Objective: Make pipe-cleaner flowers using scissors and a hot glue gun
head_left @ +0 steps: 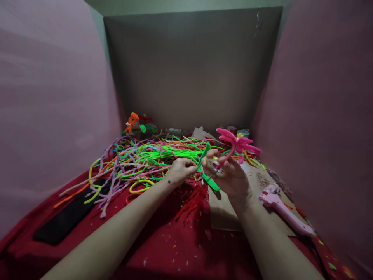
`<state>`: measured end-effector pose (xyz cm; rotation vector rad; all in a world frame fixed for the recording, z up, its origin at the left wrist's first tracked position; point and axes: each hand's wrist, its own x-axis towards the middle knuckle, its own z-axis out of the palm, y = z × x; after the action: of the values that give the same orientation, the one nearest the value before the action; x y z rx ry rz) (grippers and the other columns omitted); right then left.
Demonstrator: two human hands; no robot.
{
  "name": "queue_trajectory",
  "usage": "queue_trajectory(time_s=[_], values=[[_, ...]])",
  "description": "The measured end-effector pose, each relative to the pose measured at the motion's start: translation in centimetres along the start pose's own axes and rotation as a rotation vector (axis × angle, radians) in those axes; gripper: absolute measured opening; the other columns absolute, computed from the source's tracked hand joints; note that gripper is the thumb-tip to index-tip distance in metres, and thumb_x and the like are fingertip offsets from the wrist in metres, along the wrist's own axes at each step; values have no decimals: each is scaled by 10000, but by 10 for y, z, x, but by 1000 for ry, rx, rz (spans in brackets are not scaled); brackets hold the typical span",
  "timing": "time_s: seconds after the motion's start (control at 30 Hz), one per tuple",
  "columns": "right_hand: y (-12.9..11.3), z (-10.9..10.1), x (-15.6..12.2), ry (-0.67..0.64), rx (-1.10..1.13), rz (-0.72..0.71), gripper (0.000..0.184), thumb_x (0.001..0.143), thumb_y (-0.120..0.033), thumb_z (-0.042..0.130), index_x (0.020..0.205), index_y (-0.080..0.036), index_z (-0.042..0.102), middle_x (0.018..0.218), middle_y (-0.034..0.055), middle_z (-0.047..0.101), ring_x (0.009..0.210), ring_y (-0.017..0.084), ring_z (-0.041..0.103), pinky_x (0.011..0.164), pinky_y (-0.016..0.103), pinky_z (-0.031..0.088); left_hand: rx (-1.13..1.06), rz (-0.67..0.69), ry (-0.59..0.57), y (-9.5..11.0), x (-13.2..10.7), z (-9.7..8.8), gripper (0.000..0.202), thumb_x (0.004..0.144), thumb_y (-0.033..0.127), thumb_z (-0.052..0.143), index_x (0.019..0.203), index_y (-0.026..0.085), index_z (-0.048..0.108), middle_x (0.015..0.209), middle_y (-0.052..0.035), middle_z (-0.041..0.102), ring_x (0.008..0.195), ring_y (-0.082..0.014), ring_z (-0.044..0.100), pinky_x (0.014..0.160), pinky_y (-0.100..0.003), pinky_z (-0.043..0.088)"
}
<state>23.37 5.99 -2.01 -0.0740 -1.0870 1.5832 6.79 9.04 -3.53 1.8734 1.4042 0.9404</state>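
My left hand (180, 171) is closed in a pinch on a green pipe-cleaner leaf (205, 153) that runs down to a green stem (212, 183). My right hand (230, 175) is closed round the same stem, just below a pink pipe-cleaner flower (237, 142) that sticks up and to the right. Both hands hover a little above the red cloth (175, 241), close together at the middle of the view.
A heap of loose coloured pipe cleaners (140, 159) lies behind and left of the hands. A pink glue gun (284, 210) rests on a cardboard sheet (224, 217) at the right. A black strip (67, 217) lies left. An orange pipe-cleaner figure (132, 121) stands by the cardboard back wall (192, 66).
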Motion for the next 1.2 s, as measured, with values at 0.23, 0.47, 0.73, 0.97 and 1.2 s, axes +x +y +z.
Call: queue_trajectory(time_s=[0.23,0.47,0.73,0.97,1.2], values=[[8,-7,2,85,-41,60,84,614,-259,728,696,-242,717,947,13,651,714,135,557,515,244,393,-653,-137,-59,-7,4,-16,214,735,319,579,733,107,609,446,66,394,346,-23,208,364,-177,189],[15,-8,4,181,-50,123,108,561,-206,747,662,-231,716,866,13,677,592,99,510,466,221,354,-968,-284,-172,-7,3,-25,168,801,96,464,676,59,569,504,-21,533,313,4,206,308,-132,193],[18,-9,3,154,-64,121,102,589,-235,743,686,-227,712,917,24,680,657,123,544,475,226,353,-1066,-209,-189,-5,-2,-25,114,796,113,514,712,77,583,382,51,429,281,-14,277,302,-127,238],[17,-10,7,270,-116,252,130,552,-181,748,674,-185,704,816,26,694,548,74,501,432,185,334,-878,-58,-256,4,-13,-21,162,747,215,611,859,103,574,520,34,570,263,-18,365,265,-147,183],[18,-10,6,356,-131,287,182,487,-175,773,651,-183,695,548,-27,620,485,69,493,413,173,357,-654,-29,-245,11,-19,-12,223,711,241,621,883,159,506,491,84,531,255,-20,344,283,-150,184]])
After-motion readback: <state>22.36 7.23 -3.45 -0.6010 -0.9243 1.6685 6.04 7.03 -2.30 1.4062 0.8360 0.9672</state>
